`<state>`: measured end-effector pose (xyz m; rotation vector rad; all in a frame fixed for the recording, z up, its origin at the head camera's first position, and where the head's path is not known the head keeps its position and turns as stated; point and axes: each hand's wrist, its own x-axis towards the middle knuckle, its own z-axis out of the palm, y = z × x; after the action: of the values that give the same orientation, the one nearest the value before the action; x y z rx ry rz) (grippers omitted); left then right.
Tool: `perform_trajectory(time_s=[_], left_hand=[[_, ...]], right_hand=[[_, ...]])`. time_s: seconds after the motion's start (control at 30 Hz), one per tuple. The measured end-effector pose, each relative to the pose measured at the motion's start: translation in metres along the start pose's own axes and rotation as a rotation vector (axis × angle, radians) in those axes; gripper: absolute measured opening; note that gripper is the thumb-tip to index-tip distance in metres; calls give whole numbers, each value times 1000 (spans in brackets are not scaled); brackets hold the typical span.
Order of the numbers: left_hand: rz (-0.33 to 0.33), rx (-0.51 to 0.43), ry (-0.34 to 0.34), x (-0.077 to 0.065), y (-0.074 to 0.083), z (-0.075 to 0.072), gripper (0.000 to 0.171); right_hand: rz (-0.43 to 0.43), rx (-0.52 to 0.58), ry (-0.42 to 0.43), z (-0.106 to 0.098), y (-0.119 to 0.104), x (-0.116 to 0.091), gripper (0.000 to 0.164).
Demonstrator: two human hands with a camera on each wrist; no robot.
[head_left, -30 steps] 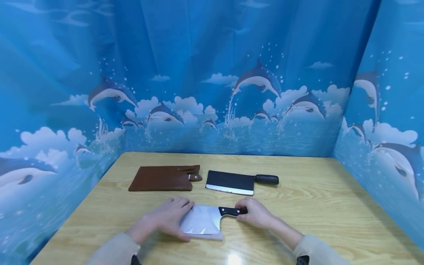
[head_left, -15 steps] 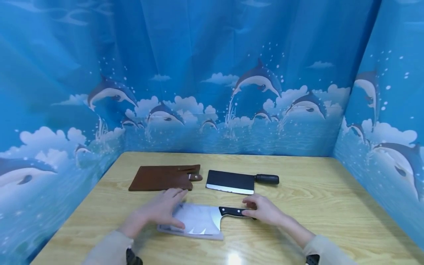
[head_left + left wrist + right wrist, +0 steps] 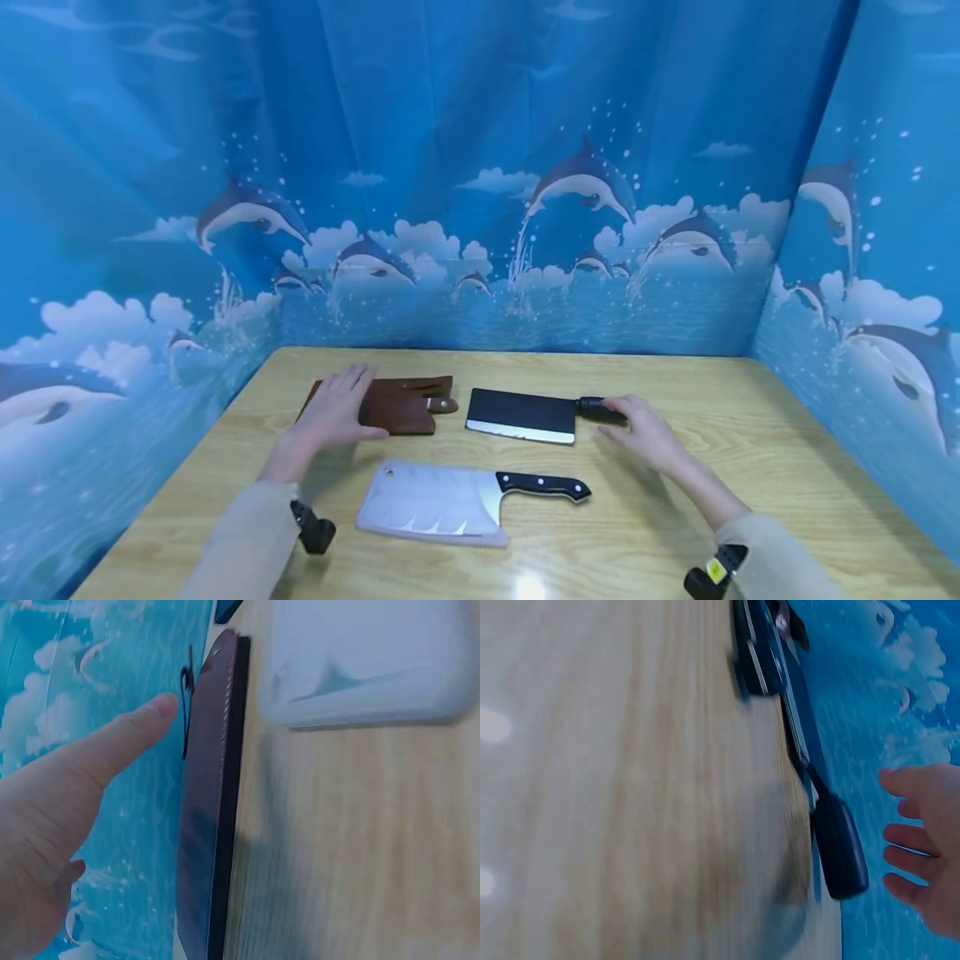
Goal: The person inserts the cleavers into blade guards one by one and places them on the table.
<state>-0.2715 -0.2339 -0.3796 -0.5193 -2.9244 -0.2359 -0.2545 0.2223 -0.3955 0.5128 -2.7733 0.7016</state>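
My left hand (image 3: 333,414) is over the left part of a brown leather knife sheath (image 3: 401,410), fingers relaxed and holding nothing. In the left wrist view the thumb stretches above the sheath (image 3: 206,795). My right hand (image 3: 643,429) hovers by the black handle (image 3: 591,407) of a dark-bladed cleaver (image 3: 521,410); its fingers are loosely bent and apart from the handle (image 3: 840,847) in the right wrist view. Nearer me lies a second cleaver (image 3: 487,492), with a black riveted handle and a whitish translucent cover on its blade.
Everything lies on a light wood-grain table (image 3: 675,517). A blue curtain (image 3: 450,167) printed with dolphins stands around its back and sides. The covered cleaver lies between my forearms, in front of the sheath and the dark cleaver.
Both hands have let go of the covered cleaver and moved away from me. The left went to the brown sheath, the right toward the dark cleaver's handle. The covered cleaver stays on the table.
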Motion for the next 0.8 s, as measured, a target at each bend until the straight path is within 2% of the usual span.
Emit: perform_trajectory(time_s=[0.17,0.33,0.63,0.8], left_hand=[[-30,-35,-23,12,-12,6,108],[-47,-46,-89,22,-20,20,116],[-103,-58,-251,34,-16,38,121],[-119,-41,-274,37,-14,37,119]], right_hand=[[33,-84,41,-5,17,13,48],[69,-109,11,-2,27,24,51],[35,-139,-58,10,34,34,55],[-8,-161,-48,15,33,38,54]])
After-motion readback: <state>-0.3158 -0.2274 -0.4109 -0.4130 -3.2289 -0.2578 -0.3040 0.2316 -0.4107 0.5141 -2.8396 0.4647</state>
